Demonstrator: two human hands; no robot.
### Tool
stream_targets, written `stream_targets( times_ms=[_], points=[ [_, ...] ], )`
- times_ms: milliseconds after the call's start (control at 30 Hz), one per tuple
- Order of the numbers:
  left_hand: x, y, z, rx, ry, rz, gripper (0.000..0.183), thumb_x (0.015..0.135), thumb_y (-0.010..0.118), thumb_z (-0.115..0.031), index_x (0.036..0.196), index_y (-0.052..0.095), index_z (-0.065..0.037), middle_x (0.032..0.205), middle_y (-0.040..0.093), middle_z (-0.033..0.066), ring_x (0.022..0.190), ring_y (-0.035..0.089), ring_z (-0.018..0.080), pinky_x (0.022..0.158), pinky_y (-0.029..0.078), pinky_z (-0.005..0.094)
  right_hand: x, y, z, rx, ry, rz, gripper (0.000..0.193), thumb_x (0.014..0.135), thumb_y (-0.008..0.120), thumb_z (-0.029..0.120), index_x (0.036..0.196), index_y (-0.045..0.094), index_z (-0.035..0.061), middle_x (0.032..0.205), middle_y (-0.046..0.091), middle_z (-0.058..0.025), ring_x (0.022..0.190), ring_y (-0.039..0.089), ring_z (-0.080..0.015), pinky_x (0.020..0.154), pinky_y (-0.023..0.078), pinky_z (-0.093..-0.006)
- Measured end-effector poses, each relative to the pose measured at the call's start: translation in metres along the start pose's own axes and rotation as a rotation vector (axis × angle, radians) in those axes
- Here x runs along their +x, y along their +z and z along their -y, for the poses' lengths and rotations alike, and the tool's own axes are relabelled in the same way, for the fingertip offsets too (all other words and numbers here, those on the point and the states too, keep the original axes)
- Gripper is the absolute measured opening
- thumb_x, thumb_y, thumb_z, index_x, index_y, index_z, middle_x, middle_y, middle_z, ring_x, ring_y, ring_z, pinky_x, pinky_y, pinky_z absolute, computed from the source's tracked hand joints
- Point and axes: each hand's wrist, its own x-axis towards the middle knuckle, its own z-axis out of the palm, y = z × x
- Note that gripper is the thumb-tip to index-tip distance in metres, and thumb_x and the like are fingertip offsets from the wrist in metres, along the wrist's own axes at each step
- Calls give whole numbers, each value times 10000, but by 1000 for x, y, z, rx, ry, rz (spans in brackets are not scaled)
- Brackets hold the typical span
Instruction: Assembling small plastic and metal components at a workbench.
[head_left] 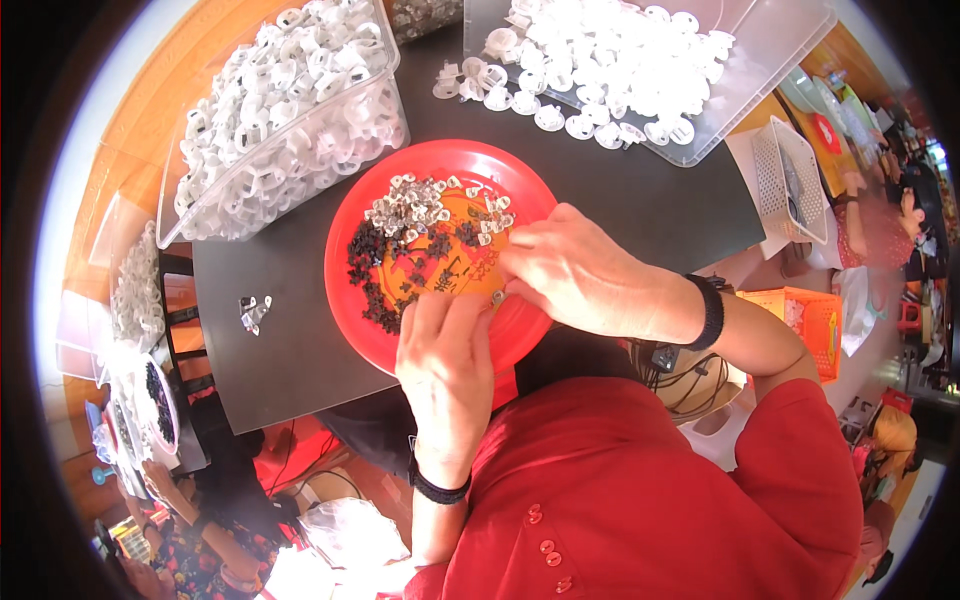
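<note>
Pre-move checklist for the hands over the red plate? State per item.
1. Both hands over plate: left hand and right hand meet at the red plate's near edge: ok.
2. Part pinched between fingers: something small shows where they meet, grip hidden: cannot tell.
3. Metal clips and dark parts on plate, within reach: ok.
4. Plate fully on black mat: near edge hidden by hands: cannot tell.
5. Left bin holds white parts: ok.
6. Stray clips lie on mat, off plate: not ok.
</note>
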Motion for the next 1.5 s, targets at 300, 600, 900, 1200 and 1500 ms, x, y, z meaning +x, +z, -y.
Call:
stream_targets(
  times_ms=[300,600,900,1200,1500],
  points=[
    [2,9,-1,182,52,-8,117,754,690,-13,863,677,-51,753,511,98,743,544,279,636,462,396,-4,-9,-5,125,74,-10,122,809,669,85,883,573,69,824,580,-61,824,590,-260,760,417,-376],
    [4,-5,-2,-294,-186,2,89,792,679,23,875,669,-10,774,605,101,681,605,213,627,462,288,-4,-14,1,207,-87,-75,107,837,654,108,908,578,82,852,571,-44,842,584,-243,805,427,-374],
    [1,-7,8,-543,-190,74,94,819,658,57,900,657,9,824,613,53,740,594,134,684,467,261,-5,-18,6,429,-69,-94,92,869,638,106,905,554,89,847,565,-50,796,571,-257,759,425,-361],
    [2,-8,8,-1424,-524,41,318,985,479,-166,1195,584,48,1014,617,62,961,560,127,797,399,236,-3,-16,14,745,99,-157,102,909,580,97,902,526,11,825,585,-158,778,592,-352,673,462,-408],
    [1,2,3,-1607,-575,-3,430,972,488,-81,1367,395,59,1360,493,166,1298,454,251,1109,359,416,0,-6,24,633,139,-265,89,904,583,60,922,517,4,848,591,-169,794,602,-358,679,478,-403]
  ],
)
